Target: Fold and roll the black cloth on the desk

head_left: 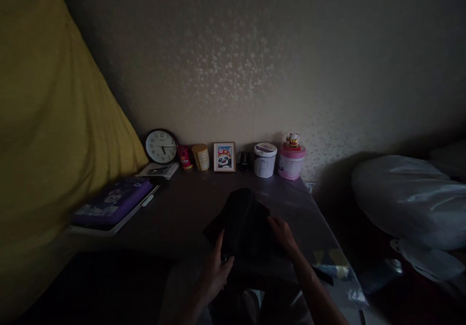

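A black, soft-looking fabric item (242,218) is held up over the near part of the table, its folds lost in the dark. My left hand (214,274) grips its near left edge, index finger stretched along it and thumb below. Close to that thumb is a small round shiny spot I cannot make out. On the other side, my right hand (282,233) pinches the item's right edge, its fingertips partly hidden behind the fabric. The room is too dim to show exactly what kind of item it is.
Along the wall on the dark table (182,203) stand a clock (161,146), a panda picture frame (224,157), a white tub (265,160) and a pink tub (291,162). A purple case (114,199) lies left, beside a yellow curtain (61,111). Plastic-wrapped bulk (407,199) sits right.
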`<state>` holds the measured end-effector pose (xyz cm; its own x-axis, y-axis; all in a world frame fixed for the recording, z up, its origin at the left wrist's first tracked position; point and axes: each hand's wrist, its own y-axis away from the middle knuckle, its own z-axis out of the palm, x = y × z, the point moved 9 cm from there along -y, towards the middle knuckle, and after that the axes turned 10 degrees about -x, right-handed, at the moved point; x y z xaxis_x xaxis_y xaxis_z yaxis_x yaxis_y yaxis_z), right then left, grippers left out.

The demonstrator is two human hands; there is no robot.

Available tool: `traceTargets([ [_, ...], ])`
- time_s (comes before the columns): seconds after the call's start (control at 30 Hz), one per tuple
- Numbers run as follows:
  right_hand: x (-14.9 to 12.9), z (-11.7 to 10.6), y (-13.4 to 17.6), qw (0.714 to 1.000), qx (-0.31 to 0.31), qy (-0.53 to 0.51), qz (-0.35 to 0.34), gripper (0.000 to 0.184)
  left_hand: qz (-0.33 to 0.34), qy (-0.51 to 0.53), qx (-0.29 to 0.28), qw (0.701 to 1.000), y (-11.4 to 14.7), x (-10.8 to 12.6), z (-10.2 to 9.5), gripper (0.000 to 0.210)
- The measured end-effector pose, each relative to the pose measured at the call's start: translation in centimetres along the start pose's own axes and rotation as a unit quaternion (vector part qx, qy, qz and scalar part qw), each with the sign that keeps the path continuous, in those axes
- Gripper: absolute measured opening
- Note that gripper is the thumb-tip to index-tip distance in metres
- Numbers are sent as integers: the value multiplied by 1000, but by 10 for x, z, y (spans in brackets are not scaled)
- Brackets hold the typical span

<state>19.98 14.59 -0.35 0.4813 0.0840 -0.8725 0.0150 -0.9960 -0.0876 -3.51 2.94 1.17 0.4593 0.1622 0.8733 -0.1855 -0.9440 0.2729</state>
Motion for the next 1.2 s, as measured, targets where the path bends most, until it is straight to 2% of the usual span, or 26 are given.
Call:
traceTargets([
  [0.17, 0, 1, -7, 1000, 14, 15, 6, 42, 14, 19, 3, 1000, 2, 1, -2, 67],
  [0.4, 7, -1, -6, 998, 49, 33, 18, 26, -7, 34, -2, 999, 4, 4, -5, 69],
  [0.57, 4, 1, -3, 998, 54, 16, 5, 30, 4, 47, -14, 999, -1, -1, -1, 71],
  [0.7, 0, 6, 0, 999, 43, -14, -15, 38, 13, 46, -2, 999, -8, -10, 0, 71],
  [0.87, -8, -1, 3, 996, 56, -51, -37, 47, -22, 6, -9, 1000, -9, -19, 3, 71],
  [1.03, -24, -4, 2, 992, 44, -101, -55, 48, -9, 7, -14, 1000, -11, -23, 7, 71],
  [1.2, -43, 9, -8, 991, 31, -119, -61, 48, 2, -77, 0, 997, -14, -24, 4, 68],
])
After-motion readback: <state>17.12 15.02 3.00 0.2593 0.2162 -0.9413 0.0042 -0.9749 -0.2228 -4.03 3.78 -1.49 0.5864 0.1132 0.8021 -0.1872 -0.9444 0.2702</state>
